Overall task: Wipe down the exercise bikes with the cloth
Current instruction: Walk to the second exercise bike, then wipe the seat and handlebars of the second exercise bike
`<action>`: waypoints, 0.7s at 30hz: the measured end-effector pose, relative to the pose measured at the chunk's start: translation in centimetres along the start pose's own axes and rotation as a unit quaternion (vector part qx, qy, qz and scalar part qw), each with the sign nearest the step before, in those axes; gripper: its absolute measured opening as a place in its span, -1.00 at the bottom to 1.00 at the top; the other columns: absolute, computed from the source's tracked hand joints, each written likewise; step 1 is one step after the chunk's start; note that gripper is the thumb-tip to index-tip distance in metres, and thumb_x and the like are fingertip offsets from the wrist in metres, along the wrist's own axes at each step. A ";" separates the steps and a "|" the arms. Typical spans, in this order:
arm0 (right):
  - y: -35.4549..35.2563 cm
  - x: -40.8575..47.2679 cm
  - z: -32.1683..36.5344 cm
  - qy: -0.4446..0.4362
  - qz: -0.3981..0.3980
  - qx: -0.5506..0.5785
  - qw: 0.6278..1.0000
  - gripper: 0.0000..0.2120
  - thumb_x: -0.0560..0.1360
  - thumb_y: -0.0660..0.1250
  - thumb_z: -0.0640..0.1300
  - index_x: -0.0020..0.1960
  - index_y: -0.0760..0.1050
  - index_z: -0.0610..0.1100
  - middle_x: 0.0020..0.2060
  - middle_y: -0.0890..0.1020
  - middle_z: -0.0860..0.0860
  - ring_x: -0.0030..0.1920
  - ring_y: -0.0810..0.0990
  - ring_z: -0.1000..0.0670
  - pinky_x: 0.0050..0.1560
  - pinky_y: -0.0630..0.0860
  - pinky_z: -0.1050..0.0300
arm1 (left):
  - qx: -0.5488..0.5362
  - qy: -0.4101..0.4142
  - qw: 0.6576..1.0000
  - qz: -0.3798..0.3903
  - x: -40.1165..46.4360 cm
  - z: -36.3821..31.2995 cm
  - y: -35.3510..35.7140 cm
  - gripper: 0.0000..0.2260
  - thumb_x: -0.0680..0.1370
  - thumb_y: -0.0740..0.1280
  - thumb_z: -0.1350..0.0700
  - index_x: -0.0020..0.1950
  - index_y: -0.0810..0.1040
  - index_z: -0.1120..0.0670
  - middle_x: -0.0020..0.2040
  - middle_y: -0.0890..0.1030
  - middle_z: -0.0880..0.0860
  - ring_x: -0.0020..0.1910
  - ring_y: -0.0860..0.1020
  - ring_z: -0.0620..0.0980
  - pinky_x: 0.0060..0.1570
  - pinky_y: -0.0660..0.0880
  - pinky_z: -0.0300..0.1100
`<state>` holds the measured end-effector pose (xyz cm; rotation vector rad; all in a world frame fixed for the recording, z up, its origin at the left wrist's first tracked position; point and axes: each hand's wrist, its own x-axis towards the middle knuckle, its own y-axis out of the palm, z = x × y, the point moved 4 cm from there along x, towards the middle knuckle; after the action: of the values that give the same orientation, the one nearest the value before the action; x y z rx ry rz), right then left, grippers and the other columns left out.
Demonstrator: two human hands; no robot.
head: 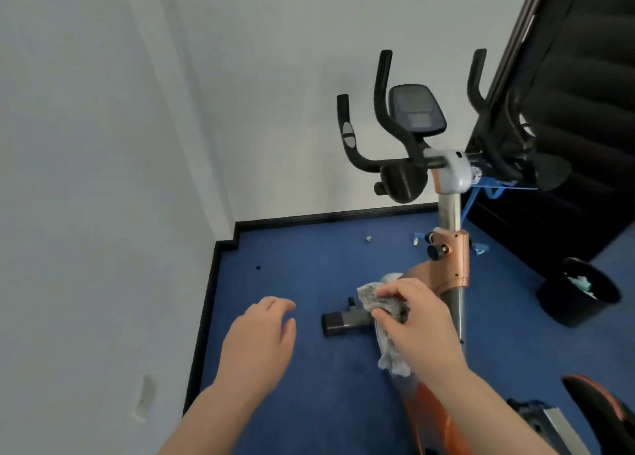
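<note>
An orange and grey exercise bike (450, 248) stands on the blue carpet, with black handlebars (381, 111) and a dark console (415, 111) at the top. My right hand (415, 320) is shut on a grey fluffy cloth (374, 300), pressing it against the bike's lower body near the grey front foot bar (343, 322). One end of the cloth hangs below my palm. My left hand (261, 337) hovers over the carpet to the left of the bike, fingers loosely apart, holding nothing.
A black bin (577, 293) with rubbish stands at the right by a dark door (567, 111). White walls close the corner at left and behind. Small bits lie on the carpet (292, 248) behind the bike. A second machine's dark parts (549, 420) show at bottom right.
</note>
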<state>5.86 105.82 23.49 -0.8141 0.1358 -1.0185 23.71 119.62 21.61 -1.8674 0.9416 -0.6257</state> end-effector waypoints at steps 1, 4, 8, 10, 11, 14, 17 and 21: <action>-0.2 0.9 0.0 0.010 -0.010 -0.005 1.000 -0.79 0.36 0.49 -0.20 -0.07 0.54 -0.01 -0.12 0.55 0.21 -0.02 0.52 0.22 0.01 0.43 0.38 | -0.007 0.010 1.000 0.006 1.5 -0.3 -0.1 -0.74 0.61 0.13 -0.01 0.28 0.42 -0.13 0.26 0.45 -0.25 0.10 0.48 -0.17 0.10 0.41 -0.23; -1.5 3.7 -0.4 0.037 -0.042 -0.017 0.998 -0.79 0.37 0.49 -0.18 -0.07 0.54 0.00 -0.11 0.56 0.21 -0.02 0.52 0.25 -0.03 0.39 0.47 | -0.016 0.049 0.998 0.022 5.7 -1.9 -0.3 -0.75 0.61 0.13 -0.02 0.27 0.43 -0.13 0.25 0.45 -0.26 0.00 0.49 -0.15 0.06 0.41 -0.25; -3.2 8.1 -1.9 0.082 -0.108 -0.009 0.991 -0.79 0.36 0.50 -0.18 -0.05 0.56 0.00 -0.08 0.57 0.21 -0.01 0.52 0.26 -0.07 0.35 0.56 | -0.039 0.106 0.993 0.031 11.3 -4.6 -0.2 -0.75 0.60 0.14 -0.01 0.26 0.45 -0.14 0.25 0.45 -0.27 0.09 0.48 -0.19 0.08 0.43 -0.24; -3.8 10.5 -2.9 0.090 -0.127 -0.007 0.988 -0.77 0.36 0.50 -0.18 -0.05 0.56 0.04 -0.08 0.56 0.25 0.01 0.52 0.21 -0.04 0.37 0.52 | -0.049 0.122 0.991 0.026 14.1 -6.0 0.0 -0.75 0.61 0.14 -0.01 0.26 0.45 -0.13 0.25 0.44 -0.27 0.08 0.48 -0.18 0.06 0.42 -0.26; -4.0 11.6 -3.5 0.089 -0.136 -0.012 0.987 -0.76 0.36 0.50 -0.18 -0.05 0.56 0.05 -0.08 0.56 0.25 0.01 0.52 0.20 -0.02 0.40 0.46 | -0.052 0.125 0.990 0.023 15.4 -6.6 0.1 -0.75 0.61 0.14 -0.01 0.27 0.45 -0.13 0.26 0.44 -0.27 0.08 0.48 -0.17 0.06 0.41 -0.27; -4.9 15.4 -4.8 0.082 -0.166 -0.001 0.983 -0.76 0.37 0.50 -0.18 -0.05 0.54 0.06 -0.11 0.58 0.22 -0.08 0.54 0.21 -0.13 0.47 0.39 | -0.055 0.140 0.988 0.012 19.2 -8.5 0.6 -0.74 0.61 0.15 0.00 0.28 0.45 -0.11 0.27 0.45 -0.24 0.08 0.48 -0.17 0.07 0.39 -0.27; -5.9 19.1 -5.5 0.068 -0.178 0.022 0.982 -0.77 0.39 0.48 -0.19 -0.07 0.51 0.06 -0.13 0.57 0.19 -0.13 0.54 0.18 -0.16 0.47 0.39 | -0.087 0.141 0.986 0.011 22.7 -10.5 1.0 -0.75 0.60 0.16 0.01 0.26 0.45 -0.13 0.23 0.45 -0.25 0.05 0.49 -0.19 0.05 0.40 -0.26; -6.5 24.1 -5.9 0.004 -0.186 -0.015 0.982 -0.81 0.39 0.47 -0.20 -0.08 0.53 0.01 -0.11 0.54 0.16 -0.10 0.51 0.16 -0.08 0.45 0.38 | -0.183 0.120 0.976 -0.011 26.3 -13.1 1.4 -0.76 0.60 0.18 0.00 0.25 0.44 -0.20 0.10 0.46 -0.31 -0.32 0.42 -0.23 -0.12 0.37 -0.29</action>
<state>11.70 81.67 29.88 -0.8806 0.0045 -1.3747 28.74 91.14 27.04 -2.1611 1.2637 -0.7412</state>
